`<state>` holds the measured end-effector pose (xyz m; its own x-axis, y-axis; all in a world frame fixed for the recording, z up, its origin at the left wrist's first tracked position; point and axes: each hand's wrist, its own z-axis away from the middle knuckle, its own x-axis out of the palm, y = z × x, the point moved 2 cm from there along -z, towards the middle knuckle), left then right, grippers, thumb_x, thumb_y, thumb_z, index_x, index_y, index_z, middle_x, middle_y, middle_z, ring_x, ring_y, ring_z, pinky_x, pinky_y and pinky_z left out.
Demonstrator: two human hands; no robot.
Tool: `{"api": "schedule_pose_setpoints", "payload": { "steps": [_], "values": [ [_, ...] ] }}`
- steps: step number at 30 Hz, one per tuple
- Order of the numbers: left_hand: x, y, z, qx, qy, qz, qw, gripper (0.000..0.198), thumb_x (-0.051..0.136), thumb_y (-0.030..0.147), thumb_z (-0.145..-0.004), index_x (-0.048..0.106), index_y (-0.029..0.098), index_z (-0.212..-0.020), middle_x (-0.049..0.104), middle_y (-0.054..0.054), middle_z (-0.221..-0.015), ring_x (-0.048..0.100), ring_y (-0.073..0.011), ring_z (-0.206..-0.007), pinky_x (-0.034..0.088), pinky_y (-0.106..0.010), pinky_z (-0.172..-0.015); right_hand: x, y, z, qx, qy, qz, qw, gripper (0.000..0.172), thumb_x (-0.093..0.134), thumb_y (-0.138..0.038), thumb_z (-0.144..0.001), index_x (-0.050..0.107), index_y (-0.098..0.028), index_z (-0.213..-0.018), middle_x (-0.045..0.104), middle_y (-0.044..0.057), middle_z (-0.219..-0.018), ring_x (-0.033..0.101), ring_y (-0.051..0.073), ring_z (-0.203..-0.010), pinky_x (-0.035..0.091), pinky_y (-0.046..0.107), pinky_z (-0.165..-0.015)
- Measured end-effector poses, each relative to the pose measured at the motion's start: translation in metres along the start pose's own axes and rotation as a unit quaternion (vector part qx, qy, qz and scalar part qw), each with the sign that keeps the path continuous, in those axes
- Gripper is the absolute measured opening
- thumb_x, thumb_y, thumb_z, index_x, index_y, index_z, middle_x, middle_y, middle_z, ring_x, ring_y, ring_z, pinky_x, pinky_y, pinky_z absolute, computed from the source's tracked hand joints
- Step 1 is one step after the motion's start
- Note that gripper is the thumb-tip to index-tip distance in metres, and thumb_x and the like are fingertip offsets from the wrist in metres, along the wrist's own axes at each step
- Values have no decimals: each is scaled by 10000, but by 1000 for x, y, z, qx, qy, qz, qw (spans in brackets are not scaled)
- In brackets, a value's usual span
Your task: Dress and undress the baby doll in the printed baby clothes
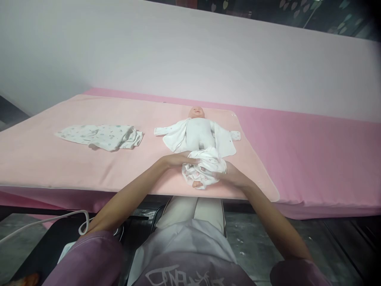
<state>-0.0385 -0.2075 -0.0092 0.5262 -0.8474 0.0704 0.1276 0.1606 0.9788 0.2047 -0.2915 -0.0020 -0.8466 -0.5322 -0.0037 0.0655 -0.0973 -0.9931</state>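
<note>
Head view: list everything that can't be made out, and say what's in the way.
All in the head view:
- Doll: lower legs hidden by the bunched cloth.
- Left hand and right hand: some fingers hidden by cloth folds.
- Tan patch at the cloth's near edge: too small to identify.
- Shirt lettering: cut off by the bottom edge.
- Cable: runs out past the left edge.

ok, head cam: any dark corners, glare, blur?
Head view: upper-right corner falls dark; pale wall evenly lit, no harsh glare; in the same view, bunched white cloth and fingers look slightly soft, printed cloth shows its motifs.
</note>
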Motion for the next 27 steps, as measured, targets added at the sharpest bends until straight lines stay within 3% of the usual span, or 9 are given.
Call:
{"api": "schedule_pose_setpoints", "payload": {
  "steps": [3,7,10,13,17,19,21,24,27],
  "values": [
    [17,5,-1,13,8,-60,998,602,913,512,-845,748,173,-1314,780,-126,-1324,733,-293,-1231,569,-391,-1048,18,6,12,-29,128,36,991,650,855,-494,-923,669,-221,-1483,691,109,-1514,644,317,-1403,511,454,-1206],
    [38,3,-10,32,59,-196,978,400,757,423,-935,752,162,-1238,789,-90,-1265,720,-287,-1200,556,-355,-993,50,29,27,-52,362,118,923,324,691,-462,-989,716,-219,-1202,785,113,-1218,705,310,-1177,564,415,-1036],
    [50,2,-15,18,105,-301,948,316,582,409,-998,713,167,-1154,777,-84,-1199,693,-311,-1179,523,-377,-986,68,48,38,1,444,187,876,162,638,-415,-976,645,-269,-1045,740,75,-911,667,307,-891,542,405,-851],
    [61,7,-19,4,106,-417,903,357,531,391,-1018,638,214,-1309,761,-71,-1220,642,-343,-1254,419,-450,-1113,68,60,48,36,499,255,828,188,613,-366,-941,603,-268,-1101,719,79,-970,642,316,-900,516,415,-855],
    [75,9,-27,-25,77,-536,840,491,461,257,-1023,518,214,-1508,773,-78,-1026,701,-327,-1022,338,-503,-1115,54,68,52,-13,518,347,782,282,568,-338,-934,586,-213,-1185,661,160,-1214,619,345,-1123,515,453,-955],
    [79,8,-30,-32,81,-591,802,529,468,243,-1015,509,193,-1539,764,-130,-1039,699,-351,-1002,344,-505,-1066,48,70,52,-12,499,376,781,291,554,-314,-925,586,-200,-1191,640,174,-1239,612,348,-1149,516,448,-951],
    [81,6,-31,-25,84,-613,785,534,480,243,-1003,523,193,-1533,747,-170,-1094,689,-375,-1043,351,-494,-1032,43,70,51,10,476,379,794,297,553,-299,-912,587,-199,-1190,652,165,-1217,625,338,-1122,514,424,-918],
    [79,7,-28,-13,72,-586,807,509,501,223,-960,538,211,-1468,738,-139,-1071,676,-372,-1072,345,-478,-1034,37,70,51,53,438,330,834,264,575,-338,-909,585,-225,-1147,699,106,-1079,642,310,-989,488,373,-824],
    [75,8,-25,-4,64,-529,846,465,559,234,-909,510,219,-1371,733,-56,-971,671,-341,-1037,322,-476,-1090,33,73,51,46,416,242,875,217,580,-401,-931,587,-251,-1088,711,57,-996,627,280,-908,467,347,-802]
  ]
}}
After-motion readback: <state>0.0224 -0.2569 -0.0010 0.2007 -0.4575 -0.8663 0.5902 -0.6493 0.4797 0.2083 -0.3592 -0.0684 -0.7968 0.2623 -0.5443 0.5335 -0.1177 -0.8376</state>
